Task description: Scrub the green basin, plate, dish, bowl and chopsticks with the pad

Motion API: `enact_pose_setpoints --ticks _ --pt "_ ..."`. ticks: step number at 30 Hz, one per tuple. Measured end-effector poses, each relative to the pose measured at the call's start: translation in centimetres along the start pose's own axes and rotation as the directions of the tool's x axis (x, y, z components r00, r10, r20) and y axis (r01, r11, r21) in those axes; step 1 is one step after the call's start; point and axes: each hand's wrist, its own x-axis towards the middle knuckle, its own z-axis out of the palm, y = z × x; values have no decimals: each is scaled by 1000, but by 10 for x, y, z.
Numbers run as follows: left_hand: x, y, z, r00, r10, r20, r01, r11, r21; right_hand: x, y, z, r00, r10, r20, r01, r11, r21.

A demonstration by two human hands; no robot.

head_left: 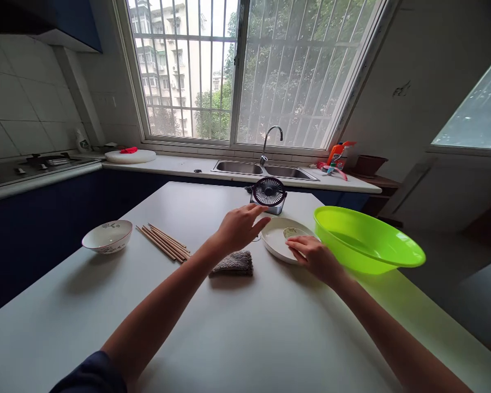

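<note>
A white plate (273,246) with a leafy pattern (291,233) near its middle stands on the white table, right of centre. My right hand (316,257) reaches over its right side, fingers and thumb drawn together above the inside. Whatever is between those fingers, if anything, is hidden. My left hand (242,225) hovers beside the plate's left rim, palm down, fingers stretched and thumb apart, holding nothing. Below it lies a folded grey-brown cloth (233,263), partly covered by my left wrist. Behind the plate stands a small dark fan (269,192).
A large lime-green basin (368,240) stands right of the plate, near the table's right edge. Several wooden chopsticks (161,242) and a patterned bowl (108,237) are on the left. Beyond the table, a double sink (265,169) with a tap sits in the counter.
</note>
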Motion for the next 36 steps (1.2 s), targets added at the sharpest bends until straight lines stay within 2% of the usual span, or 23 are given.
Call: enact_pose_setpoints --ticks 3,8,11,16,19,23,26,30,36 --pt "-23 -25 -27 999 -45 13 43 993 114 9 -23 0 998 -67 -21 68 997 32" --pt "-60 -78 -70 975 -173 142 114 930 349 27 -68 2 984 -175 -38 179 973 144" --pt "-82 -115 -95 936 -283 211 164 878 450 39 -92 8 976 -205 -75 216 957 193" --pt "-120 -172 -132 857 -457 238 252 775 580 59 -128 23 958 -267 -106 286 926 245" --pt "-142 -196 -149 784 -567 252 318 716 621 73 -148 34 946 -302 -120 323 908 265" --pt "-160 -212 -159 715 -648 264 379 676 632 93 -171 51 937 -327 -124 349 883 312" --pt "-164 -218 -157 692 -669 272 381 658 650 111 -188 67 927 -356 -117 374 863 339" --pt "-165 -228 -157 672 -710 211 432 608 666 140 -213 83 915 -388 -105 399 840 369" --pt "-174 -251 -165 585 -769 258 450 572 685 172 -251 101 893 -429 -136 445 798 407"
